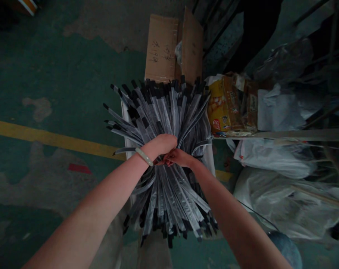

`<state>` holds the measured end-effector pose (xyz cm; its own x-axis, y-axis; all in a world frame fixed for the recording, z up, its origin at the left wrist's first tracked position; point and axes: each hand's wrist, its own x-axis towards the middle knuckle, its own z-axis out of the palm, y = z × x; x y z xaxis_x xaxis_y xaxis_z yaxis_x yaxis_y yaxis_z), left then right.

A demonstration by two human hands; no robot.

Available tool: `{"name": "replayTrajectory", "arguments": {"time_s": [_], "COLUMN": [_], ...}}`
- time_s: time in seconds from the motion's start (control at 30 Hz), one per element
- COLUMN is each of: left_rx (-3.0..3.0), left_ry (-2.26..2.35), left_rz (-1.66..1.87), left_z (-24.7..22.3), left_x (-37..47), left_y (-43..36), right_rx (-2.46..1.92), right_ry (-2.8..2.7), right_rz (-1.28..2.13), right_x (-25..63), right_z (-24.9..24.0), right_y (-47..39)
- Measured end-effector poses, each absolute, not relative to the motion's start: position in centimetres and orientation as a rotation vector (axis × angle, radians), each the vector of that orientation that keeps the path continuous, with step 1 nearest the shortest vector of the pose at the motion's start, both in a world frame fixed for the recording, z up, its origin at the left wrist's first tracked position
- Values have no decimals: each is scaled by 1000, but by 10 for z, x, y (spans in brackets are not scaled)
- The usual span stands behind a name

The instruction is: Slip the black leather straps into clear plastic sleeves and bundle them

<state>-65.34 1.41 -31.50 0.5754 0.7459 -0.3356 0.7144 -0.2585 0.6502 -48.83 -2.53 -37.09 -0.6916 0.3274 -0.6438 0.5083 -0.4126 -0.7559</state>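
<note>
- The person's left hand (168,141) bends inward over the middle of a bundle of flat grey strips (165,112); its fingers are mostly hidden, so I cannot tell how firmly it grasps them.
- The right hand (178,157) meets it there, just beside it, with its fingers curled in at the bundle's narrow waist; whether they pinch the strips or something around them, I cannot tell.
- A pale green bangle (144,156) circles the left wrist.
- The strips fan out from under the 2 hands, some toward the person and some away; many have black ends, and several at the left stick out loosely.
- The bundle lies across the top of a white container (211,162), whose sides show at the left and right, and the strips overhang it.
- Just beyond the strips is a cardboard carton (160,48) with handwriting and a raised flap.
- To the right, a yellow printed box (218,106) sits on a shelf (292,134), close to the strips; below the shelf are a white plastic bag (276,157) and a bulky whitish sack (287,205).
- The green floor (82,82) has worn grey patches, a yellow line (54,140) and a red mark (79,168) near it.
</note>
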Motion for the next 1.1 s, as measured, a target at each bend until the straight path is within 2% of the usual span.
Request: {"name": "replayTrajectory", "arguments": {"time_s": [0.1,0.23,0.47,0.63,0.8,1.1], "left_rx": [1891,1688,1556,1660,1737,1886], "left_ry": [1341,1655,1757,1594,1604,1405], "left_rz": [140,289,367,429,429,305], "left_z": [-318,-317,-322,-312,-324,-336], "left_x": [-646,-641,-635,-647,-648,-656], "left_y": [-8,-76,-143,-141,-106,-71], "right_rx": [1083,1118,1132,1179,1285,1648], "right_ry": [1640,1747,2043,2403,2654,2745], "right_rz": [-2312,-2318,-2209,-1851,-1368,-780], "right_x": [-478,-471,-470,-475,-475,-484], "right_z": [-375,-377,-361,-341,-329,-351], "right_y": [-24,-30,-36,-44,-60,-81]}}
